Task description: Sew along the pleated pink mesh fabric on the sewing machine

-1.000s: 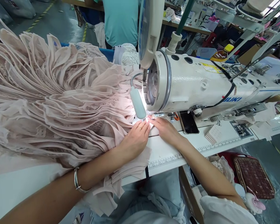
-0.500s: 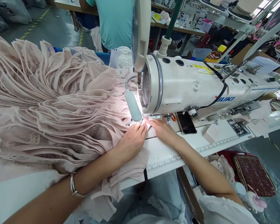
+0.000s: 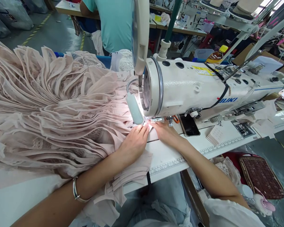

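At the white JUKI sewing machine, my left hand is closed, its fingertips together on pale pink fabric just below the needle area. My right hand meets it from the other side, fingers pinched at the same fabric beside the presser foot. A small lit lamp partly covers the needle, so the stitch point is hidden. Left of the machine spreads a large heap of pale pink fabric pieces with lace; some hang over the table's front edge under my left forearm.
A phone lies under the machine arm, near a stack of small cards. A printed ruler runs along the table edge. Behind the machine stands a bottle with a yellow cap. Farther back sits a person in a turquoise shirt.
The view has shifted slightly. Both hands stay nearly in place at the needle area, and the fabric there shows no clear movement.
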